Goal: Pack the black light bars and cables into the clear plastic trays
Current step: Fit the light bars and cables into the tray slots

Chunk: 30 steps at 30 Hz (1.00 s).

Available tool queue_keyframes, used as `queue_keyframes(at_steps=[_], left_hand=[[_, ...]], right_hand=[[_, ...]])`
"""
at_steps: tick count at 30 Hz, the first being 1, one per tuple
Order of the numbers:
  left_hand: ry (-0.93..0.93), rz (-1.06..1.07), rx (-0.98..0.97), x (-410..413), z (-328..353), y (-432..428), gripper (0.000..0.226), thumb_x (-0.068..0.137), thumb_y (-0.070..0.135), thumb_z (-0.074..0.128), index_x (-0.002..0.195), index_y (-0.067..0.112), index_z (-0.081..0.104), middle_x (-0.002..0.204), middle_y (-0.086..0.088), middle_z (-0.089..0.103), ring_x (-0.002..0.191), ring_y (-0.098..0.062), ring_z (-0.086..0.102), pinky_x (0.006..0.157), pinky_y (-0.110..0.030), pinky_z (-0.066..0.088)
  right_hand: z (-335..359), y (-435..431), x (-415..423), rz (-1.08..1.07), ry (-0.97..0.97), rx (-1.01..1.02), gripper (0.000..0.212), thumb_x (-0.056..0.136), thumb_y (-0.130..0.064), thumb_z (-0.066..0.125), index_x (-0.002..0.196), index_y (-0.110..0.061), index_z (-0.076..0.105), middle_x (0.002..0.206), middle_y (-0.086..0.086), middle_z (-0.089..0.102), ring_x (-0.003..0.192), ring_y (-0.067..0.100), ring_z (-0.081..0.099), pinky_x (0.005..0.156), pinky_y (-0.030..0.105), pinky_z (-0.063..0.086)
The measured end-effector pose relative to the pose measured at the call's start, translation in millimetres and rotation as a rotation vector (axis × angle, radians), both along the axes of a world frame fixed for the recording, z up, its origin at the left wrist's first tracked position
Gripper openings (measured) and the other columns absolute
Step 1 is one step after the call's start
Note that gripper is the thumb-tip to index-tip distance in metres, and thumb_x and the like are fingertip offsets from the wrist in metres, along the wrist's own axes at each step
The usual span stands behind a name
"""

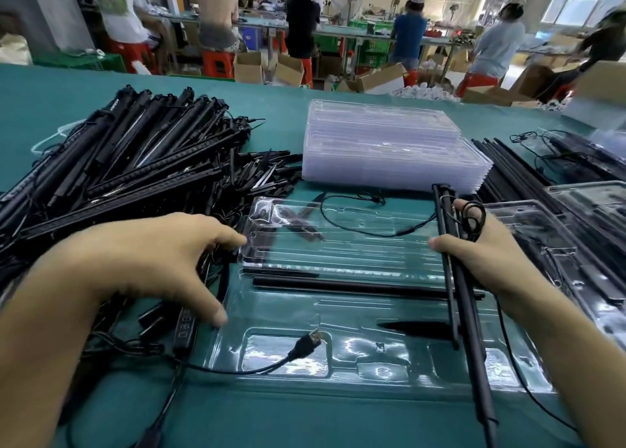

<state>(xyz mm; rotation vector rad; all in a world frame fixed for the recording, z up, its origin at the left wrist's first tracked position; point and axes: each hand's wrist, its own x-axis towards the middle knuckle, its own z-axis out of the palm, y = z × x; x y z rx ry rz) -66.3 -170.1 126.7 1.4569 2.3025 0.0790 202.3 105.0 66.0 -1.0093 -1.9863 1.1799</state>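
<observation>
An open clear plastic tray (399,376) lies on the green table in front of me, its lid half (338,244) folded back. One black bar (355,283) rests in a long slot, and a USB plug (310,341) lies in a front pocket. My right hand (481,254) grips two black light bars (464,315) with a coiled cable (472,219) looped over its fingers, above the tray's right side. My left hand (159,264) hovers over the tray's left edge with fingers spread, touching the lid corner and holding nothing.
A big heap of black light bars and cables (135,163) fills the left. A stack of empty clear trays (389,149) stands behind. Packed trays (576,237) and thin black rods (508,170) lie right. People work at benches beyond the table's far edge.
</observation>
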Motion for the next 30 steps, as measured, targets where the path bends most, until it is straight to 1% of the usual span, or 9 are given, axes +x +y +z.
queue_keyframes(at_steps=[3,5,8,12,15,19,22,26,30], left_hand=[[0.176,-0.135,0.122,28.8,-10.6,18.9,0.062,0.055,0.079,0.068,0.110,0.052,0.059,0.108,0.030,0.051,0.104,0.011,0.046,0.095,-0.034,0.042],[-0.013,-0.215,0.256,47.7,-26.3,32.7,0.033,0.068,0.060,0.077,0.090,0.037,0.068,0.092,0.019,0.058,0.089,0.006,0.054,0.084,-0.029,0.048],[-0.138,-0.310,0.208,65.9,-54.4,42.8,0.033,0.070,0.056,0.077,0.086,0.033,0.062,0.085,0.016,0.058,0.083,-0.001,0.055,0.074,-0.029,0.050],[0.014,-0.299,0.183,65.5,-78.4,47.0,0.035,0.070,0.062,0.064,0.090,0.037,0.051,0.088,0.019,0.055,0.084,-0.001,0.052,0.076,-0.030,0.049],[0.035,-0.301,0.225,57.7,-81.7,47.9,0.017,0.082,0.044,0.060,0.095,0.033,0.060,0.091,0.017,0.060,0.089,-0.004,0.056,0.082,-0.032,0.051],[-0.175,-0.176,0.303,34.2,-74.9,38.3,0.017,0.088,0.033,0.072,0.104,0.029,0.072,0.095,0.020,0.068,0.091,0.007,0.060,0.079,-0.010,0.045],[0.062,0.067,0.314,9.5,-76.7,28.5,0.006,0.093,0.032,0.063,0.097,0.029,0.066,0.099,0.013,0.064,0.095,-0.011,0.062,0.086,-0.030,0.050],[0.493,0.304,0.298,-4.2,-93.3,17.4,0.008,0.101,0.028,0.042,0.096,0.029,0.049,0.096,0.007,0.051,0.086,-0.027,0.060,0.066,-0.038,0.045],[0.686,0.248,0.410,-26.4,-101.5,3.4,0.008,0.090,0.013,0.062,0.095,0.015,0.057,0.085,-0.005,0.052,0.078,-0.034,0.055,0.052,-0.039,0.041]], right_hand=[[-5.9,-2.5,0.3,0.028,-0.034,0.008,0.045,0.074,-0.018,0.080,0.096,-0.048,0.054,0.096,-0.019,0.062,0.076,-0.008,0.060,0.069,0.020,0.041],[-10.2,-3.7,-0.1,0.017,-0.041,-0.018,0.048,0.074,-0.019,0.080,0.100,-0.049,0.054,0.100,-0.018,0.063,0.082,-0.002,0.062,0.072,0.025,0.044],[-15.0,-7.0,-0.3,0.020,-0.048,-0.030,0.054,0.074,-0.018,0.080,0.112,-0.044,0.052,0.106,-0.016,0.062,0.092,0.006,0.060,0.085,0.030,0.044],[-19.2,-11.0,-1.5,0.028,-0.054,-0.021,0.043,0.074,-0.013,0.078,0.093,-0.044,0.055,0.090,-0.015,0.065,0.068,-0.008,0.059,0.069,0.022,0.042],[-26.0,-11.6,-1.9,0.033,-0.065,-0.011,0.043,0.074,-0.013,0.078,0.091,-0.042,0.053,0.092,-0.021,0.060,0.076,-0.006,0.058,0.068,0.017,0.039],[-36.4,-13.9,0.7,0.047,-0.082,0.006,0.046,0.075,-0.013,0.077,0.094,-0.046,0.052,0.094,-0.031,0.056,0.083,-0.014,0.055,0.072,0.013,0.037],[-40.4,-13.1,2.4,0.032,-0.115,0.054,0.046,0.076,-0.014,0.077,0.096,-0.047,0.053,0.088,-0.034,0.057,0.081,-0.020,0.055,0.074,0.013,0.036],[-40.4,-16.6,5.5,0.066,-0.275,0.177,0.071,0.075,-0.023,0.076,0.132,-0.046,0.040,0.088,-0.028,0.056,0.073,-0.016,0.054,0.065,0.002,0.036],[-40.9,-13.9,7.1,0.094,-0.301,0.203,0.076,0.074,-0.024,0.076,0.139,-0.038,0.041,0.100,-0.028,0.058,0.082,-0.020,0.053,0.068,0.001,0.035]])
